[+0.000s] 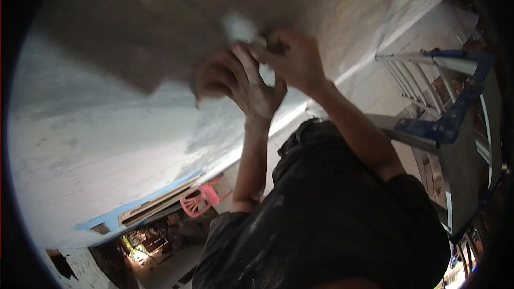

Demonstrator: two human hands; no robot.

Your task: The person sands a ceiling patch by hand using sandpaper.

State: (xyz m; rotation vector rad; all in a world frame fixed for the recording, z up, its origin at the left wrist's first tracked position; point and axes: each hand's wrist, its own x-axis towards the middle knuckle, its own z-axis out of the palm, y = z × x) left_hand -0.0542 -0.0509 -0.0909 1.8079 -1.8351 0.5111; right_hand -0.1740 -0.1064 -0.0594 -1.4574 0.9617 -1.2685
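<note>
- The right hand [297,61] is closed around a blurred white object [242,27]; I cannot tell what it is.
- The left hand [241,83] is curled just beside it; I cannot tell whether it grips.
- The ladder [455,117] on the right is cut off.

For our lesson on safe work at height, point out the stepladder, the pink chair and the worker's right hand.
stepladder [428,128], head view, on its blue bracket.
pink chair [201,199], head view, on its slatted back.
right hand [299,64], head view, on the back of the hand.
</note>
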